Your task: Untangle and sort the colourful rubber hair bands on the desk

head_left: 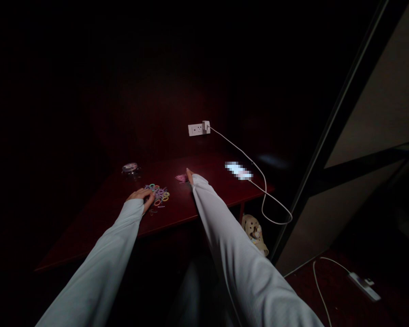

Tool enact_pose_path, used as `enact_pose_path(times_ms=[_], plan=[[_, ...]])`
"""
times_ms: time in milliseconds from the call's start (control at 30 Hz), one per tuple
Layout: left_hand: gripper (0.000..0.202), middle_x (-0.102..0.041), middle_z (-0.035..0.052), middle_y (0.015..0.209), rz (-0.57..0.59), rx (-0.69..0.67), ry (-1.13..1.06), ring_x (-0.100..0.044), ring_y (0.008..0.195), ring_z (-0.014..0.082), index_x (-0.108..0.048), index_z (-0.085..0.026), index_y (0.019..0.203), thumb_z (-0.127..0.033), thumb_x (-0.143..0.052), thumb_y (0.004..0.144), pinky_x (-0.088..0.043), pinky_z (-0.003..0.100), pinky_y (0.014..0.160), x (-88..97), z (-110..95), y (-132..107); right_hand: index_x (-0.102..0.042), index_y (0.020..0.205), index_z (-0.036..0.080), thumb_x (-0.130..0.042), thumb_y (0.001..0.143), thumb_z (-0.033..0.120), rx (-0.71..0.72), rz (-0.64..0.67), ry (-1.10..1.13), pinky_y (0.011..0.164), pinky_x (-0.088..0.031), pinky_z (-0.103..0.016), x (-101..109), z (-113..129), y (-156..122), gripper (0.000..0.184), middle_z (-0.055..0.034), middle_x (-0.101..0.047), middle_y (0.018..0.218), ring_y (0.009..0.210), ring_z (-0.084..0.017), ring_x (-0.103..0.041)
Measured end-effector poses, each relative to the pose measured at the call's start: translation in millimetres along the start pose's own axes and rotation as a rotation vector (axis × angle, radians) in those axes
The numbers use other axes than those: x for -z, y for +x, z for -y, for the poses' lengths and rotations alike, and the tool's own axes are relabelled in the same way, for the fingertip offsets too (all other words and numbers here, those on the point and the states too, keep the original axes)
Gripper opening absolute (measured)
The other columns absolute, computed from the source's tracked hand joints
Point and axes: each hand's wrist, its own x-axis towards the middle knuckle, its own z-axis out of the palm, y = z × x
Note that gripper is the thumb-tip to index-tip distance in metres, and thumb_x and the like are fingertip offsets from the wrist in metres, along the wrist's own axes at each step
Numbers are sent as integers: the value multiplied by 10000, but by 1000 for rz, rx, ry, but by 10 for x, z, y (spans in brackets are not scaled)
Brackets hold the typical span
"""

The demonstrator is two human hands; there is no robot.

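Note:
On the dark red desk [184, 200], a loose pile of small coloured hair ties [160, 192] lies in purple, yellow, green and orange. My left hand [141, 196] rests at the pile's left edge, its fingers curved and the thumb apart, touching the nearest ties. My right hand [189, 176] stands edge-on farther right, against a small pink bundle [181, 178] whose kind is too small to make out. The sleeve and the angle hide most of the right fingers. Behind the left hand sits a round clear container [130, 168].
A white charger [206, 126] is plugged into the wall socket [194, 130]. Its cable [238, 147] loops over the desk's right edge to a lit, blurred phone [238, 170]. Below are a beige clog [253, 231] and a power strip [364, 286]. A panel [361, 150] stands at the right.

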Motion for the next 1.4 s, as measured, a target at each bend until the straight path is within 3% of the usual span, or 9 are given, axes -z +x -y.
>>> enact_pose_path(times_ms=[100, 267, 367, 500, 700, 900, 1400], plan=[[395, -819, 80, 946, 2, -5, 2, -719, 885, 248, -761, -223, 908, -389, -431, 1045, -556, 336, 897, -2, 11, 3, -699, 1512, 202, -301, 1119, 676, 48, 40, 25, 1192, -527, -403, 2, -3, 21, 733, -121, -741, 1452, 1390, -313, -693], [419, -812, 93, 925, 31, 6, 18, -707, 895, 254, -756, -208, 889, -380, -407, 1045, -534, 329, 816, 1, -2, 8, -665, 1545, 188, -265, 1130, 650, 114, 47, -2, 1208, -529, -438, 25, -5, 44, 739, -116, -726, 1470, 1425, -329, -667], [404, -809, 84, 925, 28, 26, 28, -706, 915, 250, -743, -214, 872, -372, -411, 1039, -524, 324, 817, 3, -25, 2, -634, 1572, 206, -296, 1154, 545, 172, 69, -73, 1265, -476, -406, 11, 10, 15, 636, -95, -666, 1555, 1490, -284, -613], [408, -795, 81, 891, 8, 12, 25, -701, 894, 246, -736, -217, 873, -379, -403, 1046, -520, 316, 808, 12, -39, 3, -651, 1552, 218, -474, 1128, 429, 260, 102, -203, 1352, -355, -389, -48, 49, -89, 505, -94, -549, 1671, 1583, -263, -504], [387, -785, 84, 893, -4, -15, 7, -691, 869, 242, -738, -210, 908, -370, -412, 1045, -528, 317, 826, 20, -15, 10, -673, 1530, 250, -497, 1121, 381, 388, 142, -350, 1356, -339, -365, -112, 103, -209, 464, -77, -561, 1670, 1580, -244, -504], [380, -774, 85, 907, -28, -24, -19, -691, 870, 240, -733, -211, 933, -381, -415, 1054, -527, 316, 827, 8, 6, 5, -649, 1553, 278, -441, 1136, 377, 432, 72, -468, 1281, -449, -384, -124, 77, -180, 477, -66, -586, 1653, 1540, -246, -540], [336, -758, 70, 926, -40, -15, -93, -707, 861, 224, -688, -232, 893, -456, -477, 1029, -503, 307, 786, -19, 96, 49, -695, 1490, 282, -478, 1132, 392, 539, 55, -508, 1219, -484, -376, -161, 56, -165, 433, -49, -622, 1621, 1477, -236, -555]])
